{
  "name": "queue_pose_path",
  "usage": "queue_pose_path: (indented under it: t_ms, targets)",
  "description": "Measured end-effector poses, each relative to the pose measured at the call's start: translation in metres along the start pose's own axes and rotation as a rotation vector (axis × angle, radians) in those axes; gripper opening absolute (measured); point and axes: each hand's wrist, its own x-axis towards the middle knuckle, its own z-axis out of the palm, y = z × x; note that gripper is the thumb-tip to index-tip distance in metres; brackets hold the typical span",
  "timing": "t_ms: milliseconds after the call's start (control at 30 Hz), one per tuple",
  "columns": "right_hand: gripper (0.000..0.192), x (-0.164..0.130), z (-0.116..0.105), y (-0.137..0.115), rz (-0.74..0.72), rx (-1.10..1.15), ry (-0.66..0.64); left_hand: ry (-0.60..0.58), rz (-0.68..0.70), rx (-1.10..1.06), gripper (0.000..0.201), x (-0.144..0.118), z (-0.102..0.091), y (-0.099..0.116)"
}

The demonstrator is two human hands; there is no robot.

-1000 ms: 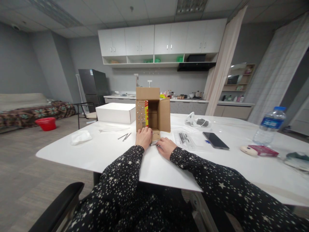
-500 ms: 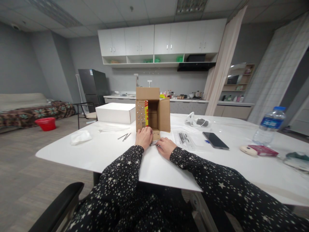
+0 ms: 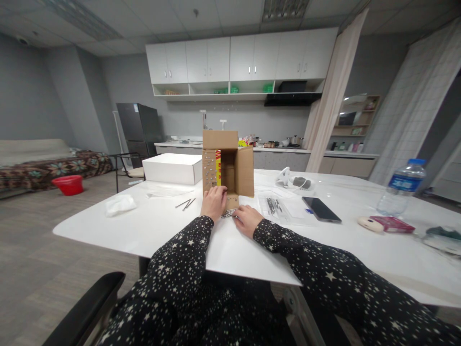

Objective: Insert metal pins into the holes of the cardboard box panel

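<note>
A cardboard box (image 3: 245, 170) stands on the white table with its front flaps spread. Its left flap (image 3: 209, 166) is dotted with small round metallic heads, and a few dots show on the lower flap (image 3: 232, 202). My left hand (image 3: 213, 203) is at the bottom of the left flap, fingers curled together; what they pinch is hidden. Several slim metal nails (image 3: 228, 213) lie bunched in front of the box. My right hand (image 3: 248, 220) has its curled fingers on their right ends. More loose nails (image 3: 187, 204) lie to the left of my left hand.
A white box (image 3: 173, 168) and a crumpled tissue (image 3: 121, 204) are on the left. To the right lie a clear plastic bag with dark small parts (image 3: 275, 206), a phone (image 3: 321, 209), a water bottle (image 3: 399, 190), a dark red box (image 3: 396, 224) and a white cable (image 3: 304, 183).
My left hand has shifted slightly left and up along the flap, showing more of the nails. My right hand stays in place.
</note>
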Motion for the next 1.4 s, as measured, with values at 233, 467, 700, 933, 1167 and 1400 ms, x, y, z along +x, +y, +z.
queue_pose_path:
  t_ms: [233, 467, 700, 933, 1167, 1400]
  targets:
    - [0.027, -0.0002, -0.0012, 0.001, -0.004, -0.005, -0.011, 0.071, -0.016, -0.045, 0.019, 0.0022, -0.0076, 0.0038]
    - [0.028, -0.0008, -0.0038, 0.0002, 0.007, -0.002, -0.035, -0.067, 0.047, -0.099, 0.018, 0.0009, -0.0071, 0.0058]
    - [0.027, 0.0002, -0.0032, 0.0006, 0.003, -0.009, -0.03, -0.179, 0.084, -0.079, 0.01, -0.0013, -0.0029, 0.0031]
    - [0.026, 0.0014, -0.0013, 0.0011, -0.003, -0.01, -0.028, -0.241, 0.055, -0.066, 0.011, -0.0032, -0.0008, 0.0011]
    - [0.026, 0.0003, -0.0041, -0.0003, 0.001, -0.013, -0.034, -0.313, 0.047, -0.048, 0.015, -0.0035, -0.0011, 0.001]
    - [0.024, 0.0008, -0.0037, 0.0008, -0.004, -0.01, -0.034, -0.354, 0.052, -0.062, 0.013, -0.0034, -0.0049, 0.0042]
